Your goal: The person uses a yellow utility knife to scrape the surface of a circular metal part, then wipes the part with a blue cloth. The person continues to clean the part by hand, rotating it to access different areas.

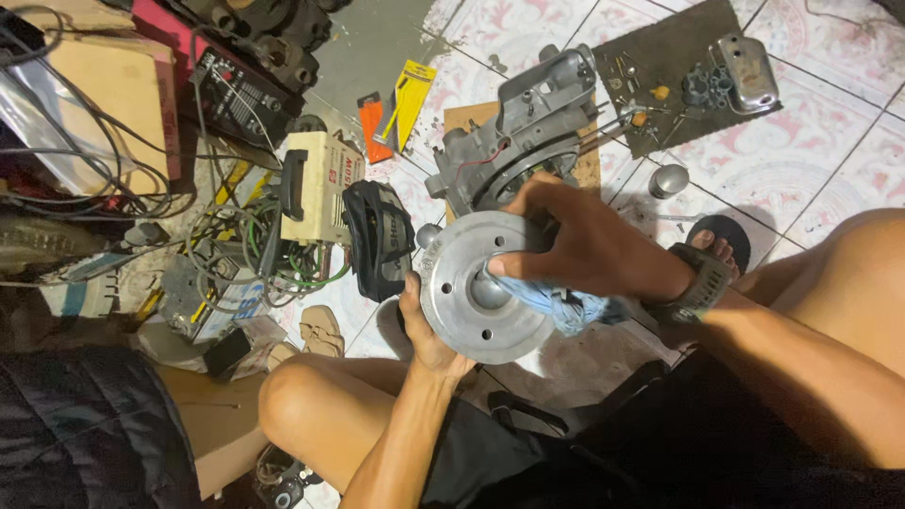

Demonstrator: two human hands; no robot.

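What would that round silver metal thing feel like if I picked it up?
The round metal disc looks thick and solid, so probably heavy for its size and quite stiff. Its smooth face may be slippery; the left hand props it from below. Set on its edge, it would likely roll.

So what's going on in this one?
A person sits on a tiled floor among tools and engine parts. The left hand grips the edge of a round metal disc from below, holding it up over the lap. The right hand presses a blue cloth against the disc's centre hub. Just beyond the disc stands a grey engine casing on a piece of cardboard. Small parts lie on a dark mat further off.
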